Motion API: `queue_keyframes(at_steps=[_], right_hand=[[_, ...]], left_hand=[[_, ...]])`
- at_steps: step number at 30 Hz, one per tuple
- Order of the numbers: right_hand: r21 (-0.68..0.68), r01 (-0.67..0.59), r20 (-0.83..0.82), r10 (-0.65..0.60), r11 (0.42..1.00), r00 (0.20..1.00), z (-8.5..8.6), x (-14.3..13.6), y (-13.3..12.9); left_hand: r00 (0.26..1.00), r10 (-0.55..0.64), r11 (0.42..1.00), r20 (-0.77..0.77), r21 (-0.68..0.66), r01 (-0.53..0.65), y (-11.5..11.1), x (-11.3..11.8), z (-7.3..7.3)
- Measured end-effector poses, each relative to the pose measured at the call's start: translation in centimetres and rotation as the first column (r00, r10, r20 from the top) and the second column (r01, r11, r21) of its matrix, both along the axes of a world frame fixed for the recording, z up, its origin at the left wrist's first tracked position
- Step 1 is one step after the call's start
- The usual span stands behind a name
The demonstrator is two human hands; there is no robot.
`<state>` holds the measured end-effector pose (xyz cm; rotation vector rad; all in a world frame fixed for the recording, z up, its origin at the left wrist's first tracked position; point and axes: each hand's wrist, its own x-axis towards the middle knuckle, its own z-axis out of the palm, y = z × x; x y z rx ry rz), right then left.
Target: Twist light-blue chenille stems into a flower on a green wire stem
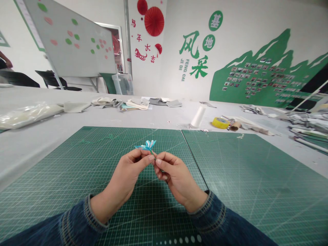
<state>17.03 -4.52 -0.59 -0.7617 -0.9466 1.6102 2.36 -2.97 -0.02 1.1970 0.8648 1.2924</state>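
Note:
A small blue and white handmade flower [148,145] with a thin green stem is held up above the green cutting mat [102,160]. My left hand [130,169] pinches it just under the petals, thumb against forefinger. Lower on the stem, the fingertips of my right hand [173,172] are closed too. Both hands almost touch each other. The end of the stem is hidden behind my right fingers.
A second cutting mat [256,171] adjoins on the right. Beyond the mats are a white thread cone [198,117], yellow tape roll [220,123] and fabric scraps [138,103]. A plastic-wrapped bundle [30,114] lies left. Green thread [98,139] rests on the left mat.

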Motion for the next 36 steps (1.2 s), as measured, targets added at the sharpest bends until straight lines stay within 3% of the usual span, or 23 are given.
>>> queue_keyframes(at_steps=[6, 12, 27, 30, 36], right_hand=[[0.048, 0.078, 0.050, -0.081, 0.996, 0.995, -0.28, -0.19, -0.01], [0.091, 0.151, 0.088, -0.159, 0.984, 0.983, 0.06, -0.13, 0.02], [0.119, 0.180, 0.146, -0.196, 0.976, 0.970, -0.36, -0.80, -0.10], [0.090, 0.144, 0.101, -0.153, 0.986, 0.983, -0.22, -0.73, -0.17], [-0.029, -0.067, -0.024, 0.067, 0.997, 0.997, -0.15, -0.10, -0.20]], left_hand=[[0.997, 0.065, 0.997, -0.041, -0.046, -0.067, 0.04, 0.09, -0.13], [0.982, 0.067, 0.996, -0.174, 0.067, -0.056, 0.16, -0.16, -0.11], [0.983, 0.101, 0.995, -0.150, 0.009, -0.101, 0.11, -0.19, -0.62], [0.988, 0.068, 0.997, -0.138, 0.036, -0.064, 0.08, -0.30, -0.43], [0.997, 0.007, 0.999, -0.074, 0.049, -0.003, 0.19, -0.23, -0.27]])
